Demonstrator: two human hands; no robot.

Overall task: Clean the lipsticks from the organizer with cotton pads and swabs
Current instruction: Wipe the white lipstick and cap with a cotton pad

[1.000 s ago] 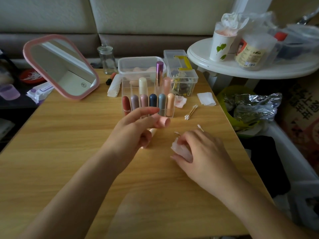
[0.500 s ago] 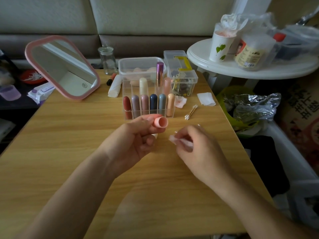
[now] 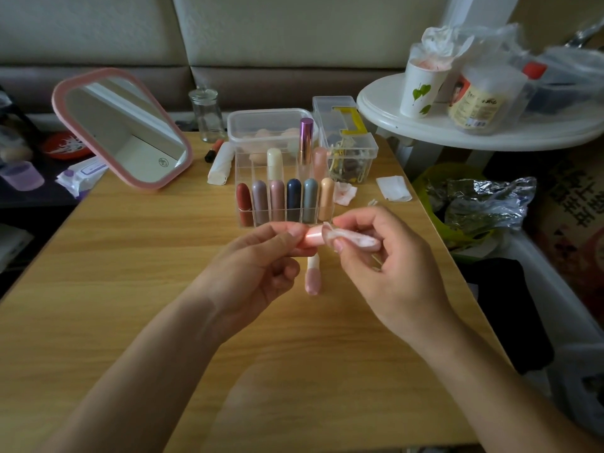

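Here, the left hand (image 3: 258,269) pinches a pale pink lipstick cap (image 3: 312,238) between thumb and forefinger, its other fingers curled loosely underneath; the cap lies roughly level above the wooden table (image 3: 130,289), its open end turned toward the right hand (image 3: 389,266); that hand has thumb and fingers curled round a crumpled, pink-stained cotton pad (image 3: 354,239), and a corner of the pad touches the cap's open end; just below the two hands, the uncapped lipstick (image 3: 312,279) lies flat on the table, its upper part hidden by the fingers; just behind the hands stands the clear acrylic organizer (image 3: 241,165); its front row runs from a red lipstick (image 3: 244,204) at the left to a peach lipstick (image 3: 326,199) at the right, with four more upright between them; behind that row stand a cream tube (image 3: 274,165), a metallic purple tube (image 3: 306,138) and a pink tube (image 3: 319,163); just right of the organizer lies a used pad (image 3: 345,192) with reddish marks, and further right a clean folded pad (image 3: 392,188); behind the organizer sit a lidded clear tub (image 3: 268,120) and a clear box (image 3: 346,148) with a yellow latch; a pink-framed mirror (image 3: 124,129) leans at the far left, a small glass jar (image 3: 207,114) beside it; a white round side table (image 3: 425,132) at the right carries a paper cup (image 3: 421,88) printed with green leaves.
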